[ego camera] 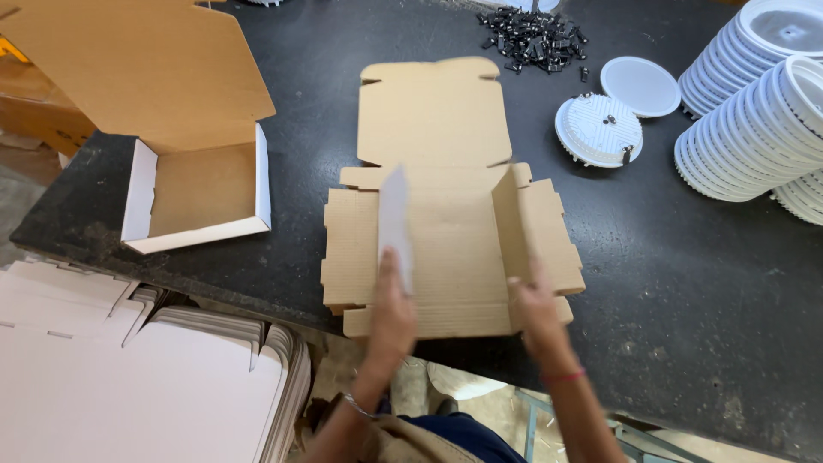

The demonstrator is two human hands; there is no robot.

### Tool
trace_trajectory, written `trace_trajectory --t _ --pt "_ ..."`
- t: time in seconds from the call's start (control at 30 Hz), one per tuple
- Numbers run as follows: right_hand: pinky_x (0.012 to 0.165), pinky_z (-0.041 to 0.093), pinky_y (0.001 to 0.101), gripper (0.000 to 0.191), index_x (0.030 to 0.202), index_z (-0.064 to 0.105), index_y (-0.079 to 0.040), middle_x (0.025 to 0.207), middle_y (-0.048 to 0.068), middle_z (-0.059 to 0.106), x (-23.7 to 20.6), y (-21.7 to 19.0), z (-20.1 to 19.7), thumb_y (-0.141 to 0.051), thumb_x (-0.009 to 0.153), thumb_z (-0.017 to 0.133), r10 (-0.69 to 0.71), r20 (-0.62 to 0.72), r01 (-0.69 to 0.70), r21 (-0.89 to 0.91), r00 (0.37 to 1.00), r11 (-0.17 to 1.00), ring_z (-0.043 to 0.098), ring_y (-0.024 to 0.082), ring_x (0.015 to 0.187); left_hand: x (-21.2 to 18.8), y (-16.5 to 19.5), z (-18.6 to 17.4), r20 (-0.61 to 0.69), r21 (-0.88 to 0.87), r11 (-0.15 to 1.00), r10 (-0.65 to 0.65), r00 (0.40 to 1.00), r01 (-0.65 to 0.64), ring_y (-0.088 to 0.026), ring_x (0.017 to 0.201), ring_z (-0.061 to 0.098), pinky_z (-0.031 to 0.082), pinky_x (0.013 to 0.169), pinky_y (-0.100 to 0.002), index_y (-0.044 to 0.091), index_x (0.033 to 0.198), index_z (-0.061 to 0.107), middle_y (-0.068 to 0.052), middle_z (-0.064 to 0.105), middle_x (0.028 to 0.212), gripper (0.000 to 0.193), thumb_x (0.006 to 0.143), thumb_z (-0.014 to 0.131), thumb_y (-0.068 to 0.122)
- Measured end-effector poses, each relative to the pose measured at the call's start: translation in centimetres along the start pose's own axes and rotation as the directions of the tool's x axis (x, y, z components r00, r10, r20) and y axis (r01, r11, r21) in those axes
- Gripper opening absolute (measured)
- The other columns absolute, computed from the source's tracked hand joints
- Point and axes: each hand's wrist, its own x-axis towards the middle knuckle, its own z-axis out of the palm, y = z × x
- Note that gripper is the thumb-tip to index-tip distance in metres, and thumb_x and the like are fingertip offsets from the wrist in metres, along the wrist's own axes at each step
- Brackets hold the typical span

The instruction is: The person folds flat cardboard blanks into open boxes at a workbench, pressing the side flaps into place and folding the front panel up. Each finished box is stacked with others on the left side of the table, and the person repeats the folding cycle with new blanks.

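A flat die-cut cardboard box blank (437, 171) lies brown side up on the dark table, near its front edge. My left hand (393, 309) presses against the blank's left side flap (394, 223), which stands nearly upright and shows its white face. My right hand (536, 304) pushes the right side flap (512, 219), which is raised at a slant. The lid panel at the far end lies flat.
An assembled open box (197, 184), white outside, stands at left with its lid up. A stack of flat white blanks (146, 377) sits below the table edge. White round discs (754, 111) are stacked at right, two loose discs (613, 111) and small black clips (533, 39) behind.
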Motion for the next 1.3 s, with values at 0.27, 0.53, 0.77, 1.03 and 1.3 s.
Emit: trace_trajectory --t 0.27,0.53,0.77,1.03,1.3 --pt "0.121 0.007 0.0558 0.090 0.160 0.023 0.001 0.169 0.024 0.013 -1.7 2.1 8.0 -0.065 0.101 0.034 -0.248 0.304 0.386 -0.814 0.920 0.433 0.007 0.034 0.157 -0.4 2.6 2.7 0.073 0.674 0.688 0.301 0.951 -0.270 -0.029 0.155 0.002 0.003 0.123 -0.044 -0.006 0.156 0.012 -0.024 0.006 0.166 0.075 0.103 0.034 0.042" --pt "0.115 0.038 0.0387 0.063 0.140 0.057 -0.003 0.148 0.017 0.058 4.3 1.2 4.3 -0.051 0.104 0.039 -0.085 0.334 0.277 -0.582 0.939 0.765 0.052 0.032 0.138 4.6 0.9 -0.4 0.419 0.440 0.898 -0.180 0.890 -0.026 -0.031 0.143 0.050 0.038 0.126 -0.042 0.007 0.147 0.050 -0.017 0.056 0.148 0.066 0.103 0.040 0.054" --pt "0.071 0.043 0.0302 0.029 0.103 0.062 -0.007 0.088 0.000 0.058 14.5 -2.6 4.1 -0.032 0.110 0.050 0.135 0.064 -0.147 0.264 0.989 0.953 0.051 0.012 0.077 15.8 -1.6 -0.5 -0.403 -0.217 0.964 0.058 0.914 -0.156 -0.047 0.114 0.054 0.046 0.095 -0.056 -0.015 0.135 0.046 -0.033 0.054 0.122 0.063 0.112 0.057 0.043" --pt "0.064 0.049 0.0270 0.021 0.109 0.063 -0.002 0.091 0.001 0.066 14.5 -3.1 3.5 -0.015 0.093 0.069 0.198 0.089 -0.217 0.462 0.976 0.860 0.058 0.011 0.074 16.2 -0.5 -1.1 -0.109 -0.880 0.474 -0.282 0.953 0.040 -0.017 0.100 0.060 0.053 0.087 -0.035 -0.006 0.131 0.049 -0.011 0.060 0.118 0.048 0.093 0.073 0.011" --pt "0.100 0.040 0.0471 0.056 0.152 0.049 -0.009 0.134 0.018 0.052 13.4 -0.1 6.4 -0.023 0.099 0.058 -0.283 -0.127 0.141 -0.634 0.951 0.760 0.050 0.035 0.112 14.5 -0.3 -0.2 -0.228 0.192 0.981 0.060 0.972 -0.016 -0.030 0.115 0.052 0.047 0.101 -0.041 0.015 0.149 0.055 -0.004 0.055 0.150 0.052 0.098 0.050 0.020"
